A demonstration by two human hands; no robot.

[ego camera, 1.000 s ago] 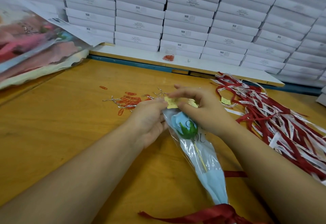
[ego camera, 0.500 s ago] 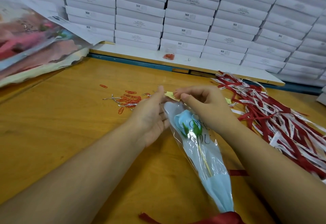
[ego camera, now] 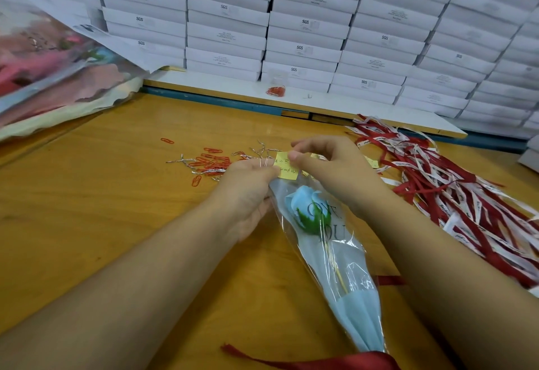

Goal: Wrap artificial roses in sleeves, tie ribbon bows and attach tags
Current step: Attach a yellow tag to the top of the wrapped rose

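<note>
The left hand (ego camera: 248, 191) pinches the mouth of the clear cellophane sleeve (ego camera: 344, 267). The small yellow paper tag (ego camera: 287, 170) lies between both grips, its right corner pinched by the right hand (ego camera: 329, 171). The pale blue rose (ego camera: 303, 203) and its sleeve trail from there toward the person.

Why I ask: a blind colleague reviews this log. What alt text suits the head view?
The left hand and right hand pinch a yellow tag at the top of a clear sleeve holding a blue rose, on a table. Red paper clips lie beyond, ribbons at right, white boxes behind.
</note>
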